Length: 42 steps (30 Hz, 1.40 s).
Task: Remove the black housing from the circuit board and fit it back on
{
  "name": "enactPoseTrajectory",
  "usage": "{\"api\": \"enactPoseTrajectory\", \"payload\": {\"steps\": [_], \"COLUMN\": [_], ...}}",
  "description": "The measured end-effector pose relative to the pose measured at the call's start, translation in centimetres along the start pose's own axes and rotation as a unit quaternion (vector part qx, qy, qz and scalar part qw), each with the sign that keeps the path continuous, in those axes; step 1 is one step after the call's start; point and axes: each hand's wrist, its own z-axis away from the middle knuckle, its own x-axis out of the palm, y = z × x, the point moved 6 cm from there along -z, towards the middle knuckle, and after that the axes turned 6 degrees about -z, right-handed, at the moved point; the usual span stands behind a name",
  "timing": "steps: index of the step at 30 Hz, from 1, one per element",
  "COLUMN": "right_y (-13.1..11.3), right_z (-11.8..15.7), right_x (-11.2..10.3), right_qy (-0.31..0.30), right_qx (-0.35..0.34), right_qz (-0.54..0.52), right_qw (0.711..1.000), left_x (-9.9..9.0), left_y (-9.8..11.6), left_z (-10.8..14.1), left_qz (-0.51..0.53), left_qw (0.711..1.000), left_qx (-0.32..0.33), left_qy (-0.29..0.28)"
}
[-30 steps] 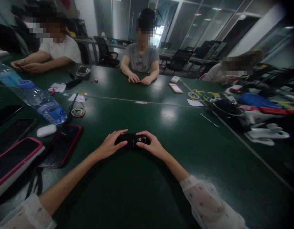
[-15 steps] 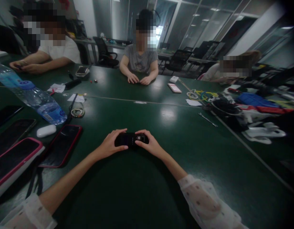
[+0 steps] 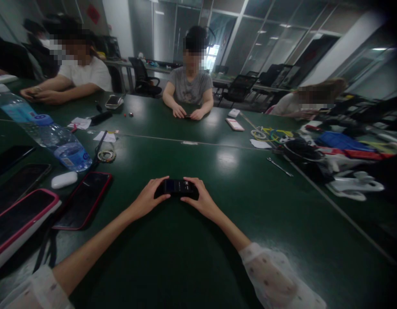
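Note:
A small black device (image 3: pixel 178 187) with a dark screen and small light markings lies sideways on the green table (image 3: pixel 198 249), in the middle of the head view. My left hand (image 3: pixel 150 197) grips its left end between thumb and fingers. Around its right end close the thumb and fingers of my right hand (image 3: pixel 200 197). The two hands do not touch each other.
On the left are phones, including a red-edged one (image 3: pixel 84 201), a white case (image 3: pixel 64 180), a bracelet (image 3: pixel 106 156) and bottles (image 3: pixel 63 146). A wrench (image 3: pixel 280 167) and cables (image 3: pixel 266 134) lie right. People sit across the table.
My right thumb has moved off the device's face toward its near edge, showing more of the markings. The view has tilted slightly up.

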Motion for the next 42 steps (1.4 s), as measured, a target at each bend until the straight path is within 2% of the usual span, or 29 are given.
{"api": "enactPoseTrajectory", "payload": {"steps": [4, 10, 21, 27, 29, 31, 36, 39, 42], "right_y": [0.8, 1.2, 1.4, 1.1, 1.1, 1.3, 3.3, 5.3, 7.2], "right_z": [-0.1, -0.3, -0.1, 0.2, 0.5, 1.1, 4.5, 7.1, 8.9], "right_x": [0.2, 0.1, -0.4, -1.4, -2.6, -4.6, -11.2, -14.5, -16.4], "right_qy": [0.011, 0.024, 0.069, 0.132, 0.177, 0.252, 0.451, 0.515, 0.520], "right_qx": [0.004, -0.003, 0.031, 0.027, 0.024, 0.025, 0.042, 0.087, 0.142], "right_qz": [0.008, 0.003, -0.078, -0.096, -0.087, -0.067, -0.004, 0.074, 0.149], "right_qw": [1.000, 1.000, 0.994, 0.986, 0.980, 0.965, 0.892, 0.849, 0.829], "left_x": [0.0, -0.1, 0.3, 0.2, 0.1, 0.1, 0.0, -0.1, -0.2], "left_y": [-0.2, 0.0, -0.8, -0.5, -0.4, -0.3, -0.4, -0.3, -0.2], "left_z": [0.1, 0.1, -0.1, -0.1, -0.1, 0.0, 0.1, 0.2, 0.3], "left_qz": [0.001, -0.008, 0.006, 0.009, 0.003, 0.002, 0.015, 0.019, 0.021], "left_qw": [1.000, 1.000, 1.000, 0.999, 0.999, 0.999, 1.000, 1.000, 1.000], "left_qx": [-0.006, 0.017, 0.007, 0.028, 0.030, 0.028, 0.019, 0.010, 0.003], "left_qy": [0.001, 0.010, 0.030, 0.033, 0.027, 0.022, 0.011, 0.006, 0.004]}}
